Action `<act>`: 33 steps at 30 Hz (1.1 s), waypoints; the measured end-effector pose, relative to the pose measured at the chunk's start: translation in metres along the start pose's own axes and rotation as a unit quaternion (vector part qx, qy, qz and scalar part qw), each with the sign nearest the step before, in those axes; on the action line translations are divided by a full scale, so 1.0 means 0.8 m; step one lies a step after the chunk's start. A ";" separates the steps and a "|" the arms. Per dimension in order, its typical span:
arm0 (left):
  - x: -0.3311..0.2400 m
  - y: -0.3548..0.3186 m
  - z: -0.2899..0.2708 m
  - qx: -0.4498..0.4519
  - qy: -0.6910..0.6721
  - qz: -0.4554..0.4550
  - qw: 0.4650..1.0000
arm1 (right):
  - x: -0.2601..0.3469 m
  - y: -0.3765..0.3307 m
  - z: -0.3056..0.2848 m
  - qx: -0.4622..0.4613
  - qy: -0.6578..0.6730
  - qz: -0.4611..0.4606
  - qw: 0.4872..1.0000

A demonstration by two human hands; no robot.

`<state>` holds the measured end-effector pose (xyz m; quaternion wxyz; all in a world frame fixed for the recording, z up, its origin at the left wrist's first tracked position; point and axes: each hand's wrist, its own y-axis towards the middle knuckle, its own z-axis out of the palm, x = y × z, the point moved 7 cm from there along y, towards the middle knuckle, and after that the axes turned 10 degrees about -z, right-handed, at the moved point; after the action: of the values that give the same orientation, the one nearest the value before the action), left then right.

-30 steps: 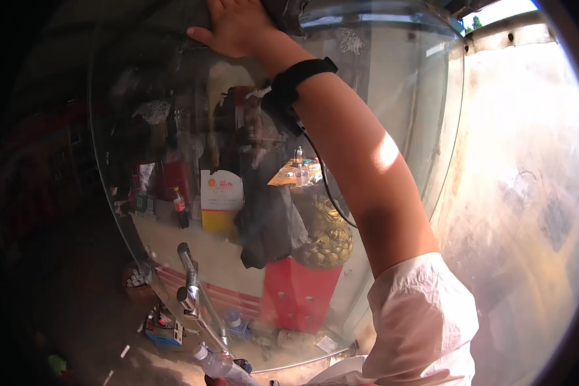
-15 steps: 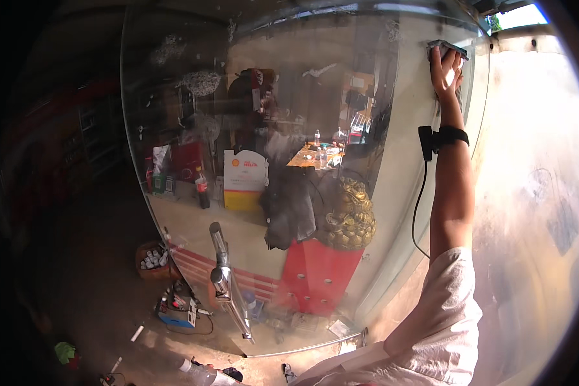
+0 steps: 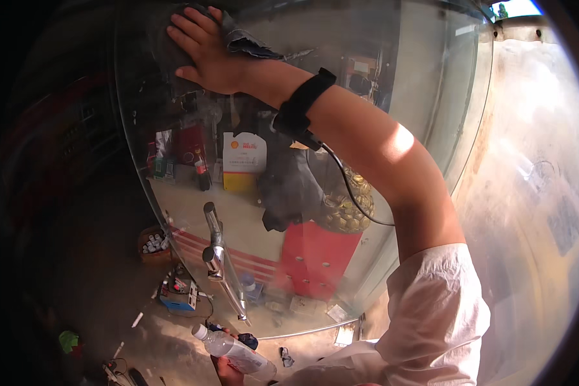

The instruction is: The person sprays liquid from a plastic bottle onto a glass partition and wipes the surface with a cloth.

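Note:
My right hand (image 3: 209, 53) lies flat with its fingers spread on the upper left of a tall glass door (image 3: 424, 96). Under its palm and beside the little finger is a crumpled dark grey cloth (image 3: 251, 44), pressed to the pane. A black strap (image 3: 302, 106) with a cable circles my right wrist. Low in the picture, my left hand (image 3: 228, 372) is closed round a clear plastic bottle (image 3: 241, 355) with a white cap, tilted toward the upper left. Part of the left hand is hidden behind the bottle.
A chrome door handle (image 3: 217, 257) stands out from the glass at its lower left. Beyond the pane are a white-and-yellow sign (image 3: 243, 157) and a gold ornament (image 3: 346, 212). A box of small items (image 3: 153, 244) and a blue device (image 3: 179, 294) sit at lower left.
My right hand and the cloth have moved from the upper right of the glass to the upper left. The bottle in my left hand has risen into fuller view.

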<state>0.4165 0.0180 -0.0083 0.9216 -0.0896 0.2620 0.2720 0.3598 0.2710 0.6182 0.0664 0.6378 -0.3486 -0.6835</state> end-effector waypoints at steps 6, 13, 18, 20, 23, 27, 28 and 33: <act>-0.045 -0.042 -0.065 -0.100 0.068 0.085 0.989 | -0.250 -0.035 -0.141 0.081 -0.164 0.199 0.963; -0.084 -0.099 -0.120 -0.228 0.079 0.133 0.961 | -0.274 0.029 -0.103 0.060 -0.245 0.355 0.900; -0.073 -0.070 -0.131 -0.231 0.078 0.112 0.963 | -0.231 0.118 -0.042 0.044 -0.203 0.251 0.946; -0.076 -0.058 -0.131 -0.227 0.086 0.099 0.965 | -0.237 0.121 -0.038 0.066 -0.206 0.245 0.945; -0.073 -0.042 -0.138 -0.211 0.083 0.092 0.970 | -0.190 0.156 -0.014 0.132 -0.190 0.138 0.963; -0.069 -0.033 -0.144 -0.211 0.083 0.081 0.971 | -0.127 0.145 0.023 0.121 -0.066 -0.013 0.990; -0.066 -0.028 -0.146 -0.207 0.082 0.078 0.972 | -0.127 0.143 0.023 0.104 -0.043 -0.053 0.992; -0.067 -0.026 -0.158 -0.214 0.086 0.064 0.971 | -0.180 0.200 0.012 0.146 -0.112 0.059 0.981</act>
<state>0.3345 -0.0630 -0.0865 0.8361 -0.2906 0.2809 0.3710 0.3203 0.2323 0.8263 -0.0266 0.5379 -0.4870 -0.6876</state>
